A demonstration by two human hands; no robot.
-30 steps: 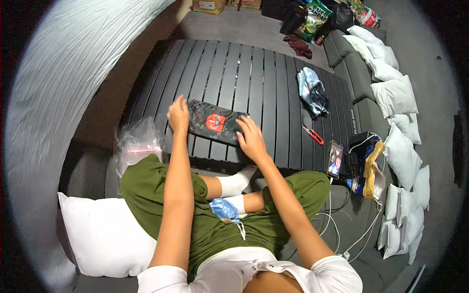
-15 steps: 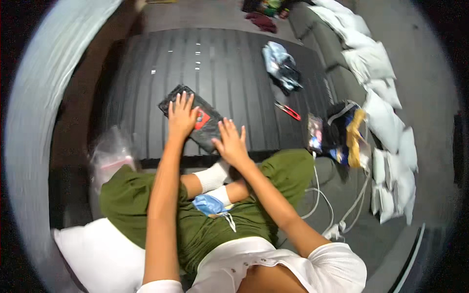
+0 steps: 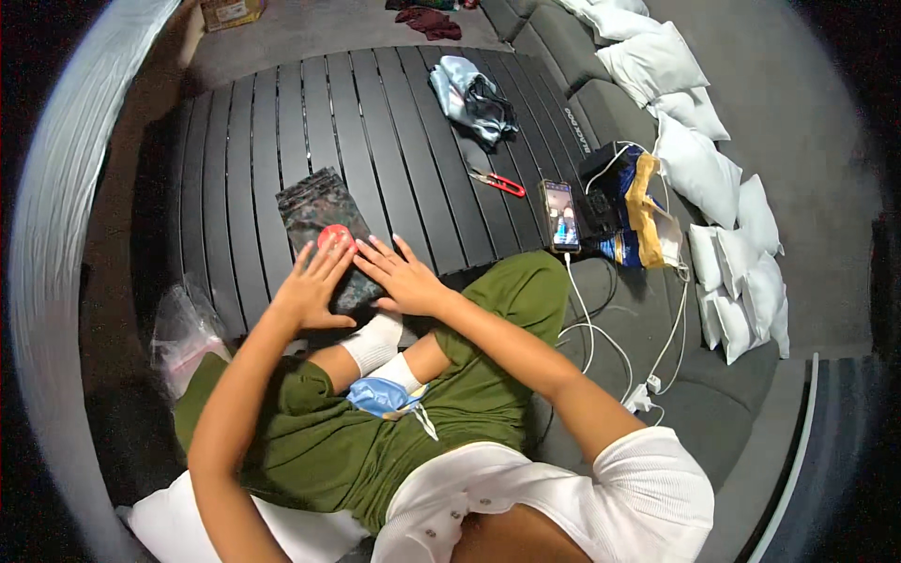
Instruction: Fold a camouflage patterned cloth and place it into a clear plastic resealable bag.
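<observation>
A dark, flat, patterned plastic pouch (image 3: 314, 202) with a round red sticker (image 3: 333, 235) lies on the black slatted table (image 3: 267, 131), close to its near edge. My left hand (image 3: 308, 293) rests on the pouch's left side, fingers spread, its tips at the sticker. From the right, my right hand (image 3: 408, 280) lies flat across the pouch with its fingers stretched out. The fingertips of both hands nearly meet, and they hide part of the pouch's lower half. Neither hand grasps anything.
Red-handled thread snips (image 3: 502, 183), a lit phone (image 3: 561, 218) and a light-blue and black cloth bundle (image 3: 472, 98) are to the right on the table. White cables (image 3: 601, 338) cross the sofa. A clear plastic bag (image 3: 186, 338) sits at left; a blue packet (image 3: 380, 396) lies in my lap.
The pouch sits nearer to me and is turned more upright. My left hand has moved down to its side, and my right hand has shifted left across it. The view has turned.
</observation>
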